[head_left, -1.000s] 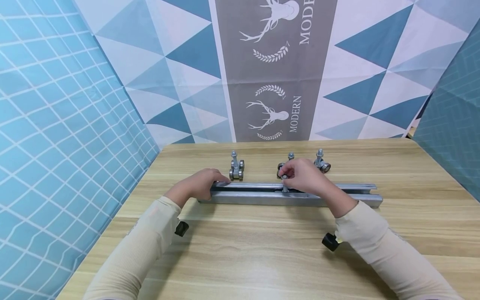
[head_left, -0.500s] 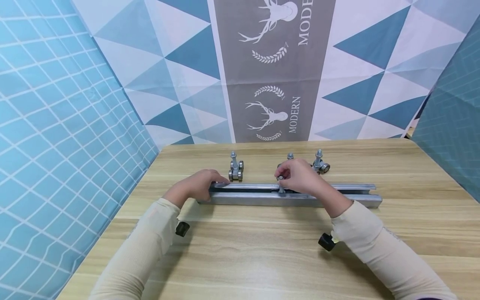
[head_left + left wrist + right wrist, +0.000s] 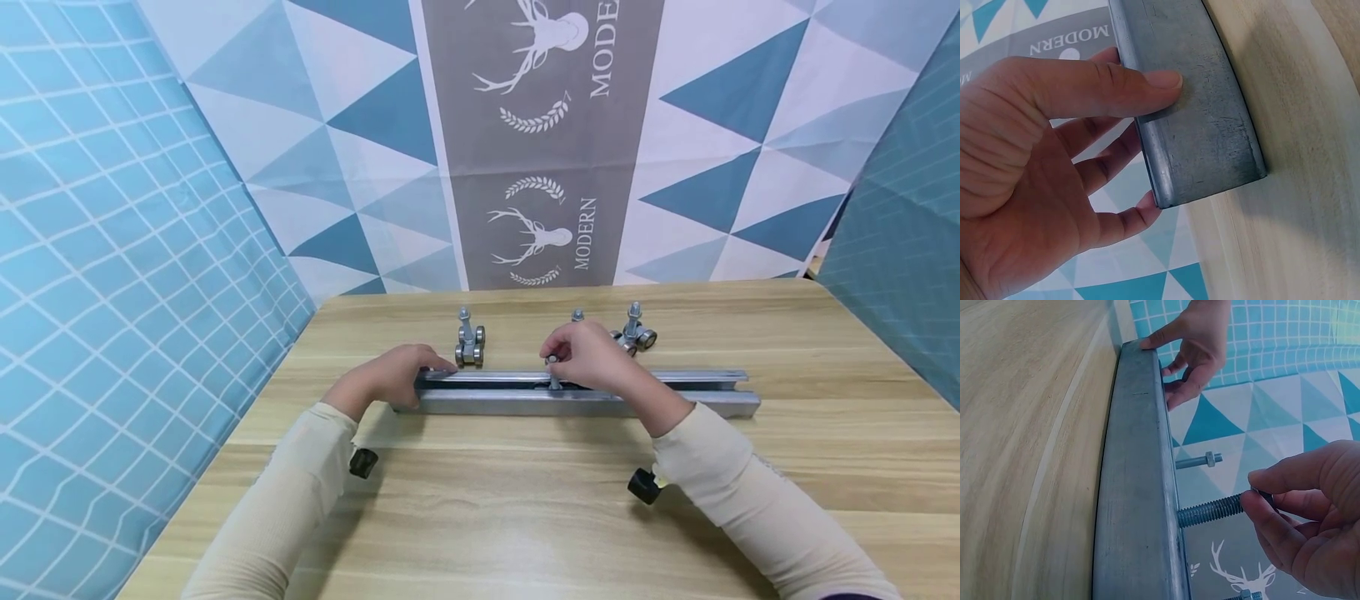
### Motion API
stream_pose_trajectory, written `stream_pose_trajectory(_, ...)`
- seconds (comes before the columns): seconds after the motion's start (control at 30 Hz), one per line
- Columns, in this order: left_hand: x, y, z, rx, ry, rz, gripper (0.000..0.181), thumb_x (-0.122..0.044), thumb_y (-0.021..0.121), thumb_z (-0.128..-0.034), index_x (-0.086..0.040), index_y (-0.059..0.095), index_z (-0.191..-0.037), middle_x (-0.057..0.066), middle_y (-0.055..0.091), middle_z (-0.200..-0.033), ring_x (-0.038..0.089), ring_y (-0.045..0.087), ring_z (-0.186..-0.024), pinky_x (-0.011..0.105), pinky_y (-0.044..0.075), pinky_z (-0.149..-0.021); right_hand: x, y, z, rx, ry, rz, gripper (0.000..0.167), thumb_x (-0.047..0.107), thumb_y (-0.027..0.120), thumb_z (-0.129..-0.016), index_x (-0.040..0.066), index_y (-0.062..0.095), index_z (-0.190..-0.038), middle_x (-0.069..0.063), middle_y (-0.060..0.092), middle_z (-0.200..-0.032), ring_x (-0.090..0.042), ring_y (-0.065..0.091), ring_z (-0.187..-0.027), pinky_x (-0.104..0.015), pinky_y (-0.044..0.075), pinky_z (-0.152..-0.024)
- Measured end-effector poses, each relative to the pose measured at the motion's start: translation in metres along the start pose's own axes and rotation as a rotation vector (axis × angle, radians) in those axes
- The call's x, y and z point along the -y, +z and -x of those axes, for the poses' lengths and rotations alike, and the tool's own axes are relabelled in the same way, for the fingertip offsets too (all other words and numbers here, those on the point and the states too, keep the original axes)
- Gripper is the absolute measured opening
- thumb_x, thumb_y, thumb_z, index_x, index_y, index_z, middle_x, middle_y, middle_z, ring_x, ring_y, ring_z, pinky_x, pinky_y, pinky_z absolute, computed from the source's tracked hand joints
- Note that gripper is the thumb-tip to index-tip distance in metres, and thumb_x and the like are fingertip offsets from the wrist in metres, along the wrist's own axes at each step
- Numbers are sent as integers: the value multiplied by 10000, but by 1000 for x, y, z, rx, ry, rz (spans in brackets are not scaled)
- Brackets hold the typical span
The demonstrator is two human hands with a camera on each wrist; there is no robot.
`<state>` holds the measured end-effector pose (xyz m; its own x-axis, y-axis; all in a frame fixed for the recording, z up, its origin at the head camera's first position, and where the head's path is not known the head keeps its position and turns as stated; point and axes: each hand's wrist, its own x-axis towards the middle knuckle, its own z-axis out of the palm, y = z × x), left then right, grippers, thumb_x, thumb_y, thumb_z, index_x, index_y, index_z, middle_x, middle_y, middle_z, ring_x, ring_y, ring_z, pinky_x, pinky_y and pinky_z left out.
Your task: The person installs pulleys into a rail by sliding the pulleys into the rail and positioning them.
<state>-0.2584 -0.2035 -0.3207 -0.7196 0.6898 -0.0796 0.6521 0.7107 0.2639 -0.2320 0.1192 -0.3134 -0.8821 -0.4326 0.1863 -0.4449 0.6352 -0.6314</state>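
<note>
A grey metal channel rail (image 3: 487, 406) lies across the wooden table, its slot facing up. At its left end my left hand (image 3: 397, 373) grips it; in the left wrist view the thumb presses the outer face and the fingers reach round to the other side. A threaded bolt (image 3: 1210, 511) sticks up out of the slot. My right hand (image 3: 588, 354) pinches the bolt's top end between thumb and fingers. Whatever the bolt joins inside the rail is hidden.
Behind the rail stands a four-wheeled trolley (image 3: 469, 337) with an upright bolt. A second trolley (image 3: 636, 329) is further right, and one between them is mostly hidden by my right hand. Patterned cloth (image 3: 540, 167) hangs behind the table (image 3: 487, 500).
My right hand has slid left along the rail, and the pinched bolt has travelled with it. The left hand keeps its grip on the rail's end.
</note>
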Motion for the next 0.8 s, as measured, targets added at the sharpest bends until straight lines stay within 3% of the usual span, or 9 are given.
stream_pose_trajectory(0.43, 1, 2, 1, -2, -37, 13, 744, 174, 724, -588, -100, 657, -1277, 63, 645, -1195, 235, 582, -1100, 409, 484, -924, 5, 7, -2, -10, 21, -31, 106, 36, 739, -825, 58, 729, -928, -10, 678, -847, -160, 617, -805, -360, 521, -760)
stream_pose_trajectory(0.8, 4, 3, 1, -10, -17, 9, 747, 159, 741, -589, -105, 655, -1282, 62, 643, -1201, 235, 579, -1107, 402, 486, -922, 6, 11, -6, -16, 13, -22, 103, 42, 739, -818, 64, 733, -919, -3, 675, -829, -146, 613, -785, -345, 513, -738)
